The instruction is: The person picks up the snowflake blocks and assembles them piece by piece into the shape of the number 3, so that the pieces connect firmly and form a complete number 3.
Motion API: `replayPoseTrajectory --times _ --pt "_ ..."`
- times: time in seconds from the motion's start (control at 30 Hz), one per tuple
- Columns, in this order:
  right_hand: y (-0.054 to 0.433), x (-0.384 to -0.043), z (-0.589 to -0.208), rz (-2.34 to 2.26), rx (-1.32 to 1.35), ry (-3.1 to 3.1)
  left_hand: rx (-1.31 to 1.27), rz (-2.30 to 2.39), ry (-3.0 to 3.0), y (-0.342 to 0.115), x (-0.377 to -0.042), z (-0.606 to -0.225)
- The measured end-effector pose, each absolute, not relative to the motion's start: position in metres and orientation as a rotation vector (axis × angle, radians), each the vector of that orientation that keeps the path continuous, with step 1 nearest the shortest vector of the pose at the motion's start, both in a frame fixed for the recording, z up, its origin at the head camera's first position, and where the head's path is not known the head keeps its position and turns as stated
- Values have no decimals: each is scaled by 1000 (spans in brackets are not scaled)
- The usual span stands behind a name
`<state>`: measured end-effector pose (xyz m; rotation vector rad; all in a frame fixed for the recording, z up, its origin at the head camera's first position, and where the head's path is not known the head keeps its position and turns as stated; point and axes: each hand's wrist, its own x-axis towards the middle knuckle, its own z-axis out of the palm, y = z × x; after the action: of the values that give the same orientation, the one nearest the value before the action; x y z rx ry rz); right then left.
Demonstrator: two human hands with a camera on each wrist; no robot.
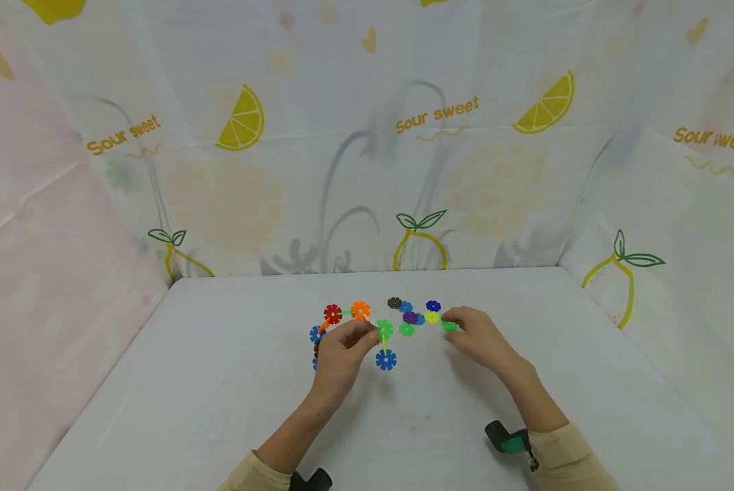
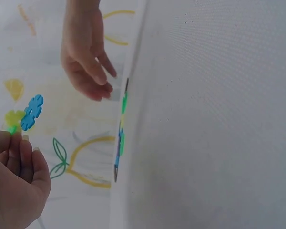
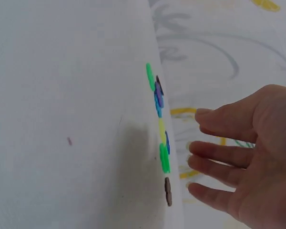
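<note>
In the head view my left hand [image 1: 342,354] pinches a linked chain of notched plastic discs. A bright green disc [image 1: 384,330] is at its fingertips, with a blue disc [image 1: 386,359] hanging below on a yellow one. On its other side the chain shows an orange disc [image 1: 360,310] and a red disc [image 1: 333,314]; the hand partly hides more discs at the left. My right hand [image 1: 477,337] hovers over loose discs at the right, near a green disc [image 1: 449,326]. The right wrist view shows this hand [image 3: 238,157] with fingers apart and holding nothing.
Several loose discs lie on the white table [image 1: 219,409], among them a yellow disc [image 1: 432,317], a purple disc [image 1: 410,318] and a brown disc [image 1: 394,302]. Printed cloth [image 1: 318,170] stands behind the table and along its sides.
</note>
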<state>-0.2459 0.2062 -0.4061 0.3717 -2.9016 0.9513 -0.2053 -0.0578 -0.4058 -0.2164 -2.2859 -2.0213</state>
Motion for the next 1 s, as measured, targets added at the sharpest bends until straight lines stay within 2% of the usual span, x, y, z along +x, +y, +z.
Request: replayPoseTrajectory --times 0.17,0.47,1.0 --pt "218 -250 -416 879 285 -2967 -231 -2002 -2324 -57 -205 -408" --pt "230 -251 -424 729 278 -2970 -256 -2003 -2354 -55 -204 -409" --pt "229 -257 -426 725 176 -2994 -364 -1972 -2459 -54 -205 -413"
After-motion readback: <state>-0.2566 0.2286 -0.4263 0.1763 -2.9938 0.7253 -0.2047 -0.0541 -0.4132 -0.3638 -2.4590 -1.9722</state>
